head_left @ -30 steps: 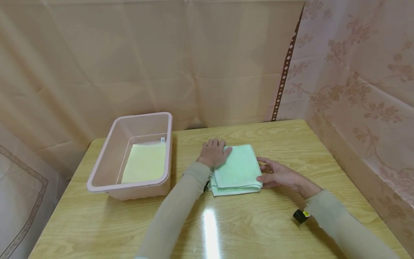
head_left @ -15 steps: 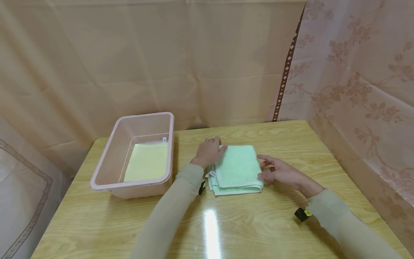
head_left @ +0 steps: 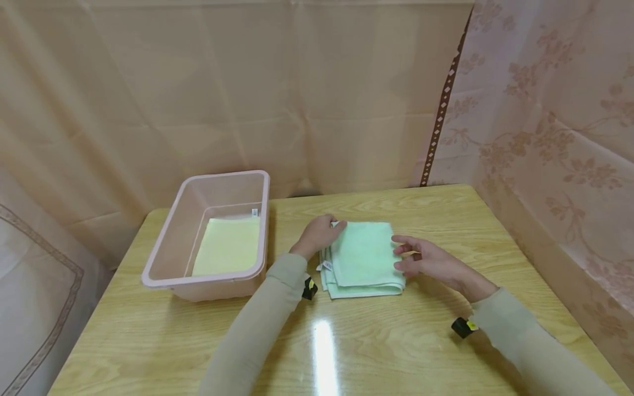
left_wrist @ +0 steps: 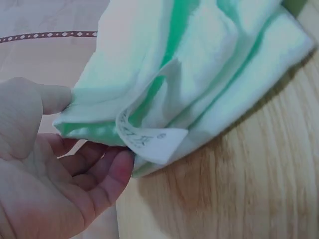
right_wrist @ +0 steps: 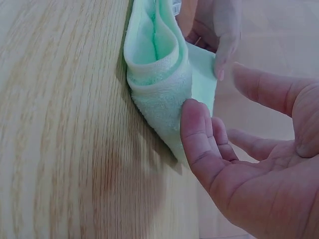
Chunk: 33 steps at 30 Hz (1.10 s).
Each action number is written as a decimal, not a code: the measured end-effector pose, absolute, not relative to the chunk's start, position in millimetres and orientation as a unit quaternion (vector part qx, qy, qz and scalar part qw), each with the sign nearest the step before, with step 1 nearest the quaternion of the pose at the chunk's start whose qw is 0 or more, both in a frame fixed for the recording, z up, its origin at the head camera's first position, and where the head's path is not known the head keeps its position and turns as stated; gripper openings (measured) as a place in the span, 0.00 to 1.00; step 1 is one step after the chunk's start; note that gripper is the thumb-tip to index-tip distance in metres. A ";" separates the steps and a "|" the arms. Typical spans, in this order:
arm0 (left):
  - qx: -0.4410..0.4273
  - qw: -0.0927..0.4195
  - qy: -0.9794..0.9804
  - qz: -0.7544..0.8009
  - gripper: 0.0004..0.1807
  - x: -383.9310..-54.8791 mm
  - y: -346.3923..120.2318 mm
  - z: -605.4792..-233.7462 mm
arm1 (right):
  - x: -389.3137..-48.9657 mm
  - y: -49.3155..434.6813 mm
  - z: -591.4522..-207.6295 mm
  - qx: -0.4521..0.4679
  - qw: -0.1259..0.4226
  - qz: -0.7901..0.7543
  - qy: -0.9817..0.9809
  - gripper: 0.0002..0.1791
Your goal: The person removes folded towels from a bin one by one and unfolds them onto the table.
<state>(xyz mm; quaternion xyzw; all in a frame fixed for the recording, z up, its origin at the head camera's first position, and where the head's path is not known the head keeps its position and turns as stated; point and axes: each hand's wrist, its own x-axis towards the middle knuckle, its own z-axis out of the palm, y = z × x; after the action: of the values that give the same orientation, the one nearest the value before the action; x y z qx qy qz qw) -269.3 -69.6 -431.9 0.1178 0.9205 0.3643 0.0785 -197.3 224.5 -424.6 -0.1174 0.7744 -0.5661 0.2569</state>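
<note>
A mint-green towel (head_left: pixel 367 256), folded into a layered square, lies on the wooden table. At its far left corner my left hand (head_left: pixel 317 236) pinches the edge; in the left wrist view the thumb lies over the cloth and the fingers (left_wrist: pixel 94 169) curl below it. A white printed label (left_wrist: pixel 154 144) hangs from the towel's side near that hand. Beside the right, folded edge is my right hand (head_left: pixel 431 264), thumb and fingers apart around nothing. From the right wrist view, its fingertips (right_wrist: pixel 192 112) are at the towel's rounded fold; whether they touch it I cannot tell.
On the left of the table (head_left: pixel 376 346) stands a pink plastic basin (head_left: pixel 165 239) with a folded yellow towel (head_left: pixel 228 247) lying in it. A beige curtain (head_left: pixel 238 93) hangs behind the table, and a flowered pink cloth (head_left: pixel 559 137) covers the right side.
My left hand has gone from lying flat by the green towel's left edge to pinching its far left corner, uncovering the label. My right hand has hardly moved.
</note>
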 end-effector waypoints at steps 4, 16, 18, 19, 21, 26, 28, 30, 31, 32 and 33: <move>0.091 0.096 0.904 0.406 0.27 -270.9 -71.5 -432.7 | -194.9 222.6 -421.8 -0.126 0.254 -0.562 0.777 0.44; 0.003 0.170 0.815 0.554 0.23 -285.8 -79.6 -446.5 | -174.3 185.4 -412.8 -0.290 0.174 -0.419 0.843 0.41; -0.011 0.186 0.794 0.579 0.23 -286.8 -81.2 -446.0 | -169.2 175.1 -413.4 -0.327 0.151 -0.363 0.859 0.42; -0.014 0.190 0.787 0.587 0.23 -287.0 -82.2 -445.6 | -166.6 169.6 -413.9 -0.343 0.141 -0.336 0.866 0.42; -0.021 0.198 0.773 0.602 0.22 -287.8 -83.9 -445.7 | -162.4 159.3 -415.9 -0.371 0.125 -0.292 0.872 0.44; -0.034 0.206 0.759 0.617 0.19 -289.2 -86.8 -448.6 | -156.8 133.3 -424.0 -0.410 0.117 -0.218 0.878 0.44; -0.036 0.208 0.756 0.619 0.18 -288.8 -87.1 -449.3 | -155.8 124.2 -427.2 -0.417 0.112 -0.188 0.882 0.43; -0.035 0.211 0.753 0.622 0.18 -288.4 -86.9 -449.6 | -154.8 117.0 -430.8 -0.422 0.102 -0.155 0.887 0.42; -0.035 0.212 0.752 0.623 0.17 -288.0 -86.9 -449.4 | -154.4 114.0 -432.4 -0.423 0.098 -0.142 0.890 0.42; -0.034 0.213 0.751 0.624 0.17 -287.6 -86.8 -449.3 | -154.0 111.5 -434.2 -0.423 0.091 -0.128 0.892 0.41; -0.034 0.214 0.750 0.625 0.16 -287.3 -86.8 -449.1 | -153.6 109.5 -435.6 -0.423 0.084 -0.114 0.895 0.40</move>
<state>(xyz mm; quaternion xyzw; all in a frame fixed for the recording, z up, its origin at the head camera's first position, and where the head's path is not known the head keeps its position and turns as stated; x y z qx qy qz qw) -287.3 -86.8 -449.1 -0.0341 0.7498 0.6251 0.2144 -153.6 109.5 -435.6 -0.4229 0.8950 -0.1141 0.0843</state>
